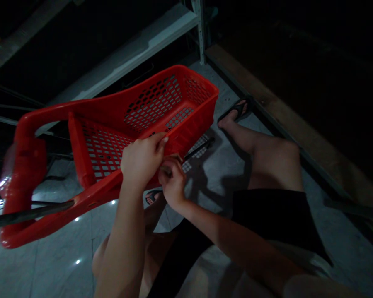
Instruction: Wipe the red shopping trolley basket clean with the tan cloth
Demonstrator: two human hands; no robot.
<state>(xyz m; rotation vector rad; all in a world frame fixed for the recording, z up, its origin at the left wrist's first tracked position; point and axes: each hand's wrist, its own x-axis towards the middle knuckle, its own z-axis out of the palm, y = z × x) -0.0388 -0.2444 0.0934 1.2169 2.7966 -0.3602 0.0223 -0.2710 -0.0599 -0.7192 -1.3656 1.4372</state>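
Observation:
A red plastic shopping cart (189,136) with slotted basket walls lies at a slant in front of me. My left hand (143,157) is closed over the near rim of its basket, with the fingertips partly hidden. Just below and to the right, close against the cart's outer side, is my right hand (174,180). Its fingers are curled together in a pinch, and whatever sits between them is too dark and small to name. No goods show inside the basket. From beneath the near side, a thin dark rod (200,147) sticks out to the right.
Behind the cart runs a grey metal shelf (161,45) with an upright post (201,37). A wooden beam (261,99) crosses the right side. My legs straddle the tiled floor (59,265); a sandalled foot (236,111) is near the basket's far end. A dark bar (27,215) crosses the handle.

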